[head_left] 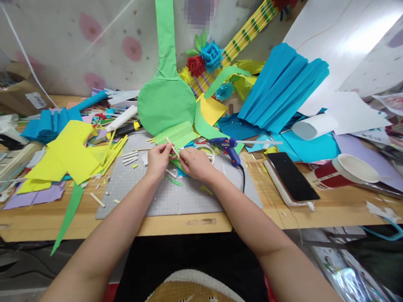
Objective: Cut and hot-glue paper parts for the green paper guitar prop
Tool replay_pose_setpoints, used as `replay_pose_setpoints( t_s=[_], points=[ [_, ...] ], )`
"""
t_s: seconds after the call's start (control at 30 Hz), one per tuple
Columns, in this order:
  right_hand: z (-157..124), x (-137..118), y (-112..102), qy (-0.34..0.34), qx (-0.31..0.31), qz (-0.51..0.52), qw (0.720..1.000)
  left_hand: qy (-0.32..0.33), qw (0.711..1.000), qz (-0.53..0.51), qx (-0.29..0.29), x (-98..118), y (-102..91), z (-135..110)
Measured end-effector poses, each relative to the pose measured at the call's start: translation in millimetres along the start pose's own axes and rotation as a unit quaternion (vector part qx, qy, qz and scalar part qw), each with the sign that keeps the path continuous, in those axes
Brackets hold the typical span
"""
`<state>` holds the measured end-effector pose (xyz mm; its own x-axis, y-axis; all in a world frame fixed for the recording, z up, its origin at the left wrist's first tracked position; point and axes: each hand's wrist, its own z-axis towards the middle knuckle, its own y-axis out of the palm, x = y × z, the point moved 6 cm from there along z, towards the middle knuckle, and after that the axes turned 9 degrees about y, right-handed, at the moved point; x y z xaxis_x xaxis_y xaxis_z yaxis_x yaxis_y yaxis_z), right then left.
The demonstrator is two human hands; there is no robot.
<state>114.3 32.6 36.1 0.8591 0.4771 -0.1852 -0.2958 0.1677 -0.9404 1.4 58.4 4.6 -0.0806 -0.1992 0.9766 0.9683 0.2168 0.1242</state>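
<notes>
Over the grey cutting mat [158, 205], my left hand [158, 160] pinches a thin pale stick [169, 143] that slants up between its fingers. My right hand [197, 163] is closed at the lower end of the same stick; its fingertips are partly hidden. Green paper shows beneath and between the hands. Several short white sticks [130, 157] lie left of my left hand. Just beyond my right hand rests a blue glue gun [229, 148] with a clear glue stick in its back. A white roll of tape [206, 152] is partly covered by my right hand.
A green paper-covered round shape with a neck [166, 104] leans at the back, near a yellow stringed paper guitar neck [248, 34]. Yellow paper [66, 153] is piled left, folded blue paper [282, 90] stands right. A phone [293, 176] and a paper cup [344, 172] are at right.
</notes>
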Motion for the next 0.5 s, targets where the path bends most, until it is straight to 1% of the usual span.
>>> replay_pose_setpoints(
  t_s=[0.07, 0.13, 0.2, 0.27, 0.3, 0.4, 0.5],
  points=[
    [1.4, -2.4, 3.0, 0.006, 0.0, -0.017, 1.0, 0.036, 0.999, 0.033, -0.005, 4.2, -0.6, 0.1],
    [2.4, -1.9, 4.8, 0.026, -0.007, -0.021, 0.999, 0.081, 0.995, 0.063, -0.004, 10.3, -3.0, 2.2],
    [2.4, 1.2, 3.8, 0.049, -0.017, -0.006, 0.999, 0.101, 0.993, 0.066, 0.022, 13.8, -9.6, 6.7],
    [1.6, 6.9, -0.1, 0.065, -0.03, 0.032, 0.997, 0.084, 0.994, 0.035, 0.059, 12.6, -18.5, 12.6],
    [0.9, 11.0, -2.6, 0.073, -0.039, 0.06, 0.995, 0.068, 0.995, 0.014, 0.067, 10.8, -21.7, 15.5],
    [-1.6, 27.4, -11.0, 0.106, -0.074, 0.159, 0.979, 0.025, 0.997, -0.039, 0.062, 6.1, -25.1, 20.2],
    [-5.0, 41.8, -18.4, 0.135, -0.106, 0.228, 0.959, -0.001, 0.997, -0.067, 0.041, 4.5, -22.1, 19.5]
  ],
)
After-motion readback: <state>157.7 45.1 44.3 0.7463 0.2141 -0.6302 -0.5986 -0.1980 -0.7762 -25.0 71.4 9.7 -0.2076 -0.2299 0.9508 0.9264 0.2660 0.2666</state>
